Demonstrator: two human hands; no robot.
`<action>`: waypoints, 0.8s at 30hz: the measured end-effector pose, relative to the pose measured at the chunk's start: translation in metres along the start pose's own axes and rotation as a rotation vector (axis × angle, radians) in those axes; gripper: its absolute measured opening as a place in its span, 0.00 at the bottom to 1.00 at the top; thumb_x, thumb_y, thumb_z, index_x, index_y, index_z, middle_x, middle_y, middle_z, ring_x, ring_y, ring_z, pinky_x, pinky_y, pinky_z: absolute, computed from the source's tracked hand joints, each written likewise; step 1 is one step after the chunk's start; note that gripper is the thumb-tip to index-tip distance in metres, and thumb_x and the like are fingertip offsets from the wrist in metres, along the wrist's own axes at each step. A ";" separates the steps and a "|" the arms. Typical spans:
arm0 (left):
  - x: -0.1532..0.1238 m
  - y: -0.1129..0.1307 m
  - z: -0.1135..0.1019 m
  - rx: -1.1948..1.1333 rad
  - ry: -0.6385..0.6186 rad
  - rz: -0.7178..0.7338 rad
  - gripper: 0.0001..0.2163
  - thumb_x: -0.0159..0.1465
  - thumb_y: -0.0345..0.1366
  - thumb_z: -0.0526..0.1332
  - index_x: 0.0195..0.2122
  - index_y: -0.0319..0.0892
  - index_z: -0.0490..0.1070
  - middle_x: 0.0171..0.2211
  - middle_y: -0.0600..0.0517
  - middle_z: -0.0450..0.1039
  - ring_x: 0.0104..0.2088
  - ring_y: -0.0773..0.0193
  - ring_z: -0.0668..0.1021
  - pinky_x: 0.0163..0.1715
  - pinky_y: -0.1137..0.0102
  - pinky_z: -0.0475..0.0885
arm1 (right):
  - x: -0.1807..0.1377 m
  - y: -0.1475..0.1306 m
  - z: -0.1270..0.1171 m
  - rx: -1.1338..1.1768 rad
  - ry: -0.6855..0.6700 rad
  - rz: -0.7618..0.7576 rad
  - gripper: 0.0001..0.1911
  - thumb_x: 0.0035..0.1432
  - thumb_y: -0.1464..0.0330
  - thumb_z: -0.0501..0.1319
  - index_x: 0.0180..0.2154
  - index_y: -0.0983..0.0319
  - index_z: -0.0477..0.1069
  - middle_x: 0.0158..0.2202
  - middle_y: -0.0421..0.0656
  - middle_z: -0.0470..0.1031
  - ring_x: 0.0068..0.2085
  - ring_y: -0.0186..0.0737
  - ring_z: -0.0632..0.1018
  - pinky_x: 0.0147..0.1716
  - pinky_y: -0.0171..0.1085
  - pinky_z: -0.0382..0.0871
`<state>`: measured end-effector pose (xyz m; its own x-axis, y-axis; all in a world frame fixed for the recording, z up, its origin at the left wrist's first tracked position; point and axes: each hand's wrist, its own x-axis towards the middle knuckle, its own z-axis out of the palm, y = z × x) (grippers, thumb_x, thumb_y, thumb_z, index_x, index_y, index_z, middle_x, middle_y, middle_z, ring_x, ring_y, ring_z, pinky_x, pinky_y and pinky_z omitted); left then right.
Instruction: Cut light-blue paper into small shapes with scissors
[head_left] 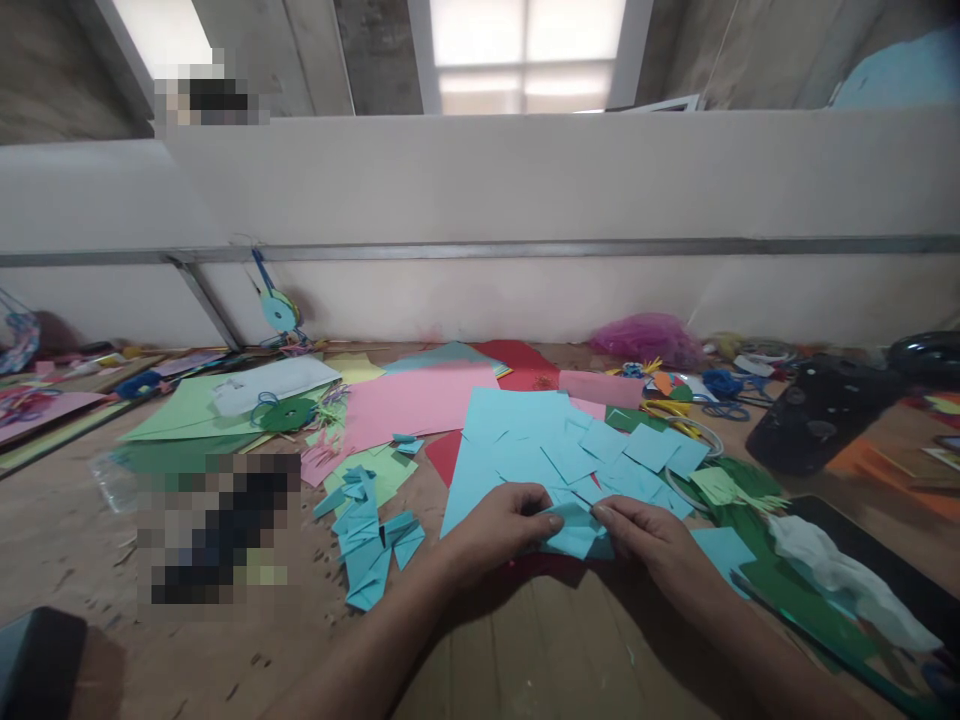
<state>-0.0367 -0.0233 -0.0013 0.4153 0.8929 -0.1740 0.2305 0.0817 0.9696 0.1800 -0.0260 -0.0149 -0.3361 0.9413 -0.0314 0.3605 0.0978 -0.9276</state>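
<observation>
A white panel (480, 180) stands behind the blue sheet (480, 460), beyond the far edge of the surface (142, 660) on which this sheet lies. Next in size is the pink sheet (427, 395), at the far left of the blue sheet. A pink bag (645, 340) sits behind the blue sheet, toward the right.

To the left of the blue sheet there is a loose heap of folded pieces (365, 550), also blue. The left hand (517, 515) and the right hand (637, 530) are both at the near edge of the blue sheet. Each grip is narrow: the left pinches the left side of a small blue piece (574, 530) between thumb and fingers, and the right pinches its right side. On the right part of the blue sheet many loose squares (651, 447) are scattered, flat and overlapping.

The piece is held at the near edge of the blue sheet, and I judge that the step in hand is folding it. The next move seems to call for aligned edges, then a firm press along the crease, with the left grip kept steady. A thin dark line beside the right fingertips I cannot identify.
</observation>
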 end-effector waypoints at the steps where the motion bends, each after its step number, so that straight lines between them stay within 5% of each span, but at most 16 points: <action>1: 0.000 0.000 0.000 -0.007 0.001 0.001 0.11 0.57 0.42 0.63 0.26 0.40 0.66 0.23 0.56 0.62 0.24 0.69 0.63 0.24 0.70 0.55 | 0.000 -0.001 -0.001 -0.005 0.017 0.003 0.20 0.62 0.53 0.53 0.26 0.60 0.65 0.23 0.36 0.61 0.29 0.37 0.64 0.29 0.34 0.57; 6: 0.001 -0.003 0.001 -0.086 0.065 0.044 0.13 0.58 0.43 0.62 0.25 0.40 0.64 0.22 0.57 0.58 0.23 0.70 0.60 0.23 0.69 0.52 | 0.005 0.002 -0.011 -0.171 0.145 -0.019 0.20 0.63 0.52 0.50 0.39 0.59 0.72 0.35 0.42 0.75 0.37 0.44 0.73 0.37 0.38 0.63; 13: 0.004 -0.006 0.001 -0.138 0.170 0.097 0.14 0.59 0.44 0.62 0.25 0.41 0.61 0.22 0.57 0.59 0.23 0.70 0.60 0.23 0.70 0.53 | 0.013 0.023 -0.025 -0.673 0.326 -0.139 0.18 0.59 0.60 0.55 0.46 0.58 0.75 0.43 0.49 0.75 0.46 0.54 0.73 0.44 0.47 0.63; 18: 0.010 -0.005 -0.002 -0.159 0.240 0.148 0.16 0.55 0.49 0.64 0.24 0.42 0.63 0.20 0.57 0.60 0.23 0.69 0.64 0.25 0.70 0.57 | 0.017 -0.009 -0.019 -0.174 0.231 -0.112 0.19 0.58 0.54 0.57 0.44 0.57 0.76 0.46 0.47 0.76 0.48 0.50 0.73 0.47 0.44 0.63; 21: 0.012 -0.004 -0.001 -0.165 0.279 0.196 0.17 0.55 0.49 0.64 0.24 0.42 0.63 0.21 0.57 0.61 0.24 0.69 0.65 0.26 0.71 0.59 | 0.023 -0.035 -0.003 0.130 0.088 0.042 0.19 0.54 0.51 0.61 0.36 0.60 0.75 0.35 0.44 0.77 0.36 0.44 0.74 0.34 0.39 0.64; 24: 0.013 -0.005 0.000 -0.141 0.303 0.228 0.17 0.56 0.50 0.63 0.25 0.42 0.63 0.21 0.57 0.62 0.24 0.68 0.66 0.26 0.71 0.60 | 0.033 -0.047 0.015 0.218 0.106 0.074 0.18 0.47 0.52 0.66 0.25 0.61 0.69 0.22 0.37 0.68 0.26 0.37 0.69 0.27 0.35 0.58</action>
<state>-0.0323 -0.0119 -0.0087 0.1586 0.9835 0.0868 0.0303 -0.0927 0.9952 0.1388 -0.0049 0.0225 -0.2183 0.9731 -0.0735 0.1809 -0.0337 -0.9829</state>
